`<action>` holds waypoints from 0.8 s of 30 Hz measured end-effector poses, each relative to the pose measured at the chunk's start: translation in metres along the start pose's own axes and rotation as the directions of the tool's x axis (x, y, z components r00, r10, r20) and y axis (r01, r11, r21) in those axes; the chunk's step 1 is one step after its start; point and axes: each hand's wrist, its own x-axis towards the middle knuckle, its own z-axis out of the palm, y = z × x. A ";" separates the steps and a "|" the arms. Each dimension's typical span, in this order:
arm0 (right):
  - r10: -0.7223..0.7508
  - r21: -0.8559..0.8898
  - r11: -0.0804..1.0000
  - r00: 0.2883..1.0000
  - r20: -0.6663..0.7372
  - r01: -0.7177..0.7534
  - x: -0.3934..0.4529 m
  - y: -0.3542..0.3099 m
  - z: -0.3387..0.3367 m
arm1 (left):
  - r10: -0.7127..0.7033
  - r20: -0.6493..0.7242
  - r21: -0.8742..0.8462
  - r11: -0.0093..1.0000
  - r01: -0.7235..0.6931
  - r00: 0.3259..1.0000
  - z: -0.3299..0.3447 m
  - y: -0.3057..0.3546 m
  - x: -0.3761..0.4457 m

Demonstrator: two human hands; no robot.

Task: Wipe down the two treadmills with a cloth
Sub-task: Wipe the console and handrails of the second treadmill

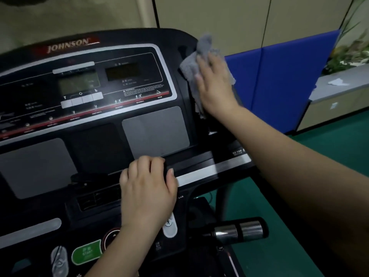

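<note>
A black treadmill console (pixel 95 108) with a JOHNSON label fills the left and middle of the head view. My right hand (pixel 215 84) presses a grey cloth (pixel 191 62) flat against the console's upper right side, fingers straight. My left hand (pixel 147 192) rests on the ledge below the grey panels, its fingers curled over the ledge's edge. Only this one treadmill is in view.
A metal-banded handlebar grip (pixel 239 230) sticks out at the lower right. Blue padded panels (pixel 279 82) stand beyond the console on a green floor (pixel 269 206). A grey counter (pixel 339 84) with plants is at the far right. A green start button (pixel 86 252) is at the bottom.
</note>
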 end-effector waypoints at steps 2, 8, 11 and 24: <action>-0.044 -0.061 0.997 0.999 0.016 0.045 -0.009 -0.002 0.015 | 0.001 0.000 0.001 1.000 -0.001 1.000 0.000 0.000 0.000; -0.219 0.014 0.976 0.974 0.061 0.219 -0.021 -0.003 0.016 | -0.004 0.017 0.024 1.000 0.004 1.000 0.000 0.002 0.002; -0.312 -0.070 0.944 0.940 0.140 0.323 0.023 -0.004 0.012 | -0.007 0.018 0.020 1.000 0.006 1.000 0.000 0.002 0.002; -0.295 -0.033 0.953 0.948 0.121 0.301 -0.003 -0.029 0.022 | 0.002 0.000 0.024 1.000 -0.002 1.000 0.001 0.001 0.002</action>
